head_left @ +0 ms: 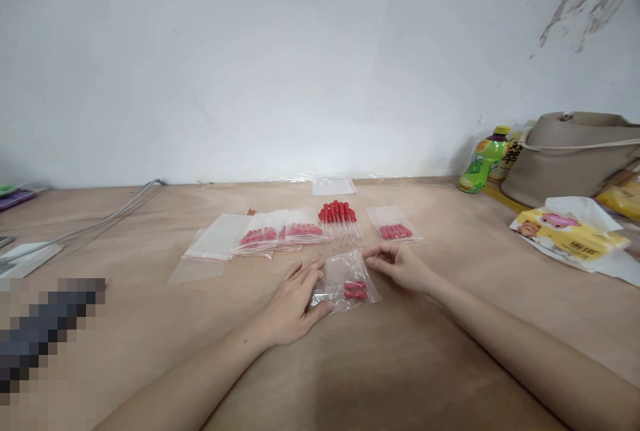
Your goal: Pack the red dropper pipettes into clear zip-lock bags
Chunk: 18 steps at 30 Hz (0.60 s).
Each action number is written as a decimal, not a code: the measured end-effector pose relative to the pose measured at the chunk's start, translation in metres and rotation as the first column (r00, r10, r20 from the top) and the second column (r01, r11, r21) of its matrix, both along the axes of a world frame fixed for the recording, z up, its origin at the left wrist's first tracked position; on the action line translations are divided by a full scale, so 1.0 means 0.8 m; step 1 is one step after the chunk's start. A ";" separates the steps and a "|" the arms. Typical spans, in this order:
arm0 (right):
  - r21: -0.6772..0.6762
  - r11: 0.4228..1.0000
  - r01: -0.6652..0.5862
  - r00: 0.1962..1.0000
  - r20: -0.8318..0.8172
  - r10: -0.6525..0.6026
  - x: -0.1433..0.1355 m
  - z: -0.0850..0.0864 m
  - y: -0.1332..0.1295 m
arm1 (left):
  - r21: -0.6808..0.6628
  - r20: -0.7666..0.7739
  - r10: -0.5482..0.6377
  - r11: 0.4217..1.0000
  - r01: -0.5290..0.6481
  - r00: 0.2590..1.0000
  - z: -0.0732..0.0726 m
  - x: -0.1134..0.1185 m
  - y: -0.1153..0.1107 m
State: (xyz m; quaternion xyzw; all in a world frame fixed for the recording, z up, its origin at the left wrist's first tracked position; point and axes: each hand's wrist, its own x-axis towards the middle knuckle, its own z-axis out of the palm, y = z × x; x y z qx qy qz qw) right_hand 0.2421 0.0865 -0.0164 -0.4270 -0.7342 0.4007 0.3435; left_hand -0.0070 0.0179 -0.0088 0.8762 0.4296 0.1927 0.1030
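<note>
My two bare forearms (200, 371) reach in from the lower corners of the frame. At lower centre lies one clear, crinkled, glossy plastic bag (341, 267), two smooth red pieces (355, 290) showing inside. My left hand (295, 304) rests on its left edge, fingers loosely spread; my right hand (404, 267) curls at its upper right edge, thumb and forefinger close, though I can't tell whether they pinch it. Beyond sits a heap of red-headed thin sticks (339, 212), too crowded to count.
</note>
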 end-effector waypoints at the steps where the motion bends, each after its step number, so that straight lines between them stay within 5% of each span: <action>1: 0.032 0.996 0.077 0.997 0.026 -0.078 0.001 0.002 0.010 | -0.005 0.008 0.001 1.000 -0.001 1.000 0.000 0.000 0.000; 9: 0.208 0.908 0.362 0.910 0.131 -0.393 -0.038 0.023 0.109 | -0.035 0.042 0.008 0.999 -0.006 0.999 0.000 0.001 0.000; 18: 0.059 0.893 0.447 0.891 0.059 -0.450 -0.071 0.005 0.173 | -0.018 0.022 -0.004 1.000 0.005 1.000 -0.001 0.000 -0.002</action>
